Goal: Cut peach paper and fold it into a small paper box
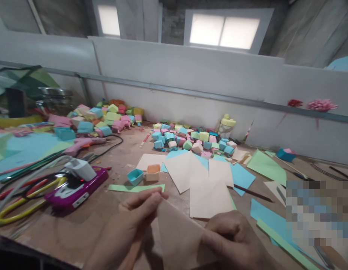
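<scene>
A folded sheet of pale peach paper (179, 234) is stretched between both hands, close to me and above the table. My left hand (134, 221) pinches its upper left corner between thumb and fingers. At the sheet's right edge, my right hand (233, 236) grips it with curled fingers. Beyond the hands lie loose peach sheets (202, 200), partly over blue sheets (243, 178). A small blue paper box (135, 176) and a peach paper box (153, 173) stand just past my left hand, with a green paper strip (123, 188) in front of them.
Many small folded paper boxes (191, 138) are heaped along the wall. At left are a purple power strip (75, 191) with a white charger (81, 169) and yellow-handled scissors (27, 210). A dark pencil (254, 193) and green paper (266, 167) lie at right.
</scene>
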Demonstrator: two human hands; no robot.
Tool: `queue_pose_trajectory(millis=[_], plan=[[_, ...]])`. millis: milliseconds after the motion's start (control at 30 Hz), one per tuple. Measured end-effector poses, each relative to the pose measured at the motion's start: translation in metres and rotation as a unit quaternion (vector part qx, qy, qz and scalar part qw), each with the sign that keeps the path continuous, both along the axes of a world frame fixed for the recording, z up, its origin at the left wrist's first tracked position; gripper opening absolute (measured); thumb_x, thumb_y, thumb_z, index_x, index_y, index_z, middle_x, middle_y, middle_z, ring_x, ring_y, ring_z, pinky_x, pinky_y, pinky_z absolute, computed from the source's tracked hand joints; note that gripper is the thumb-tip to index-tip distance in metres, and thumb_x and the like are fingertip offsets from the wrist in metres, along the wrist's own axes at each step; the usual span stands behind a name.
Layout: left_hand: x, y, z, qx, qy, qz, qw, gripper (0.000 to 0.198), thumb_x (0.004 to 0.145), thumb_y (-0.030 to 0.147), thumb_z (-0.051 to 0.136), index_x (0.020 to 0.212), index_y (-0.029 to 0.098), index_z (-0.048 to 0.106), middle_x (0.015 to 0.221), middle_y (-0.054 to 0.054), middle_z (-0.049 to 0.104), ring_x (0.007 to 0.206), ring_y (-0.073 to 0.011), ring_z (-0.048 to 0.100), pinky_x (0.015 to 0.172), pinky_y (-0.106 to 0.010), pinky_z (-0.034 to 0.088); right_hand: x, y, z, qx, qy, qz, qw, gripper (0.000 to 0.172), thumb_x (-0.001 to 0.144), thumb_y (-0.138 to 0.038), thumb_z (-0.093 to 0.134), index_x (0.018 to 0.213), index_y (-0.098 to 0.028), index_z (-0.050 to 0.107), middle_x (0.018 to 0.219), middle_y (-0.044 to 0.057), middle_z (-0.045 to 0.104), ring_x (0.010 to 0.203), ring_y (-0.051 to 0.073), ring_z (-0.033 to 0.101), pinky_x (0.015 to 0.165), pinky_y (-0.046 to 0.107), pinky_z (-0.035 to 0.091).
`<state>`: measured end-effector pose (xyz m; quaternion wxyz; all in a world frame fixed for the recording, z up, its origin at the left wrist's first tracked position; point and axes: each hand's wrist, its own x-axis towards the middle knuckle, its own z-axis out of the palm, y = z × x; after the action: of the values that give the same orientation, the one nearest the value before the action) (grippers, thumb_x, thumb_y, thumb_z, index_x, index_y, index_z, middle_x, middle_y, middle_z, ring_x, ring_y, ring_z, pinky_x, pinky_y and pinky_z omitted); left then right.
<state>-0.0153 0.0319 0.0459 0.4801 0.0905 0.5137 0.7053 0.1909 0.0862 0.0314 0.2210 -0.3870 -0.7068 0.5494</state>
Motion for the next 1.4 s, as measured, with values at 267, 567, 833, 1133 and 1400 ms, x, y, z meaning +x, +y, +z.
queue_pose_trajectory(millis=[267,567,833,1133,1400], plan=[[-0.001,-0.006,-0.002,0.026,-0.004,-0.079,0.997,0.052,0.058,0.029,0.085,0.106,0.022,0.068,0.095,-0.007,0.073,0.072,-0.0191,0.069,0.054,-0.021,0.051,-0.007,0.0,0.003,-0.214,0.123,-0.052,0.968,0.052,0.062,-0.062,0.073,0.051,-0.017,0.047,0.043,-0.008,0.033,0.037,0.005,0.036,0.039,0.02,0.034],[0.029,-0.009,-0.006,0.077,0.008,-0.233,0.969,0.069,0.05,0.036,0.082,0.114,0.023,0.06,0.108,-0.009,0.071,0.101,-0.0323,0.065,0.082,-0.038,0.05,-0.01,-0.002,-0.012,-0.211,0.103,-0.033,0.971,0.057,0.063,-0.069,0.069,0.053,-0.016,0.048,0.045,-0.004,0.044,0.041,0.006,0.04,0.044,0.021,0.034],[0.027,0.0,0.008,-0.012,0.288,-0.239,0.927,0.011,0.071,0.027,0.064,0.08,0.021,0.067,0.08,-0.001,0.073,0.08,-0.0219,0.066,0.068,-0.028,0.047,0.016,0.005,0.003,0.097,0.046,0.004,0.994,0.055,0.078,-0.065,0.053,0.114,-0.025,0.062,0.105,0.007,0.064,0.089,0.021,0.057,0.078,0.032,0.045],[0.031,0.018,0.014,-0.026,0.447,-0.323,0.834,0.017,0.072,0.017,0.054,0.079,0.022,0.068,0.077,0.005,0.071,0.077,-0.016,0.064,0.064,-0.023,0.043,0.007,0.005,0.03,0.045,-0.072,-0.024,0.996,0.023,0.08,-0.039,0.056,0.087,-0.02,0.067,0.078,0.003,0.067,0.071,0.017,0.06,0.064,0.028,0.045],[0.031,0.02,0.001,-0.071,0.531,-0.326,0.779,0.015,0.07,0.023,0.05,0.056,0.02,0.047,0.052,0.008,0.045,0.053,-0.0109,0.044,0.047,-0.024,0.026,0.005,0.0,0.032,-0.003,-0.12,-0.009,0.993,0.039,0.071,-0.029,0.064,0.109,-0.02,0.063,0.069,0.0,0.065,0.067,0.017,0.06,0.061,0.027,0.045]])
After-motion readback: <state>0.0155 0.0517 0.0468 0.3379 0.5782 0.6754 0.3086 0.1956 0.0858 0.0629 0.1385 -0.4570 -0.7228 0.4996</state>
